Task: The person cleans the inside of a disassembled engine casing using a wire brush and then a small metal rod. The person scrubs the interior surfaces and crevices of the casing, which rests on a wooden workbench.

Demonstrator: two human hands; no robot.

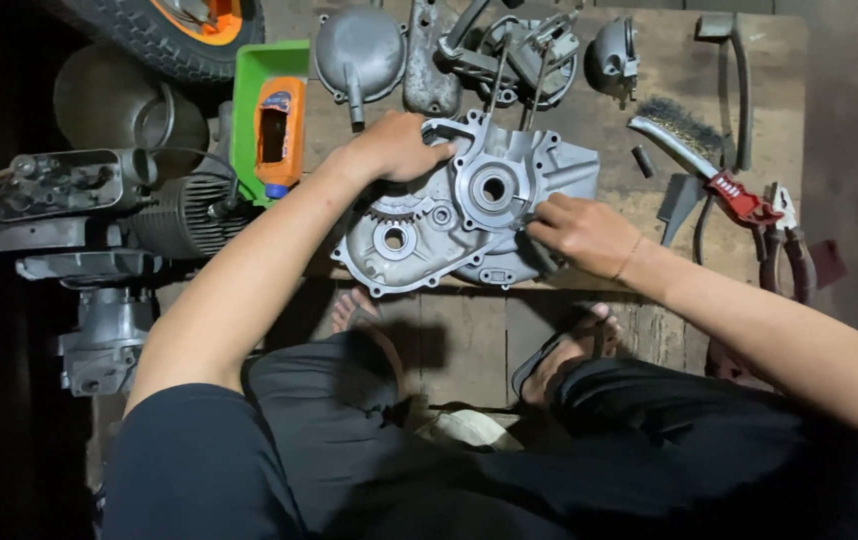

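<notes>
Head view: looking down over a seated person's lap and sandalled feet to a wooden work board (669, 60).
Main item: grey cast-metal engine crankcase half (464, 205), lying flat at the near edge of the board, centre of view, round bearing bores facing up.
Left hand (397, 148): resting on the upper left rim of the crankcase half, fingers curled over the edge and gripping it.
Right hand (581, 232): at the lower right edge of the casting, fingers closed on a small dark piece (541, 250) pressed against the metal; what that piece is cannot be told.
Hand spacing: apart, one on each side of the casting.
Wire brush (684, 140): red handle, on the board to the right of the casting, well clear of the right hand.
Orange bottle (279, 135): lying in a green tray (249, 70), just left of the left hand.
Grey round cover (359, 50): on the board beyond the left hand.
Finned engine cylinder (184, 215): on the floor at left, beside other dark engine parts.
Tyre (164, 35): upper left corner, orange rim partly visible.
</notes>
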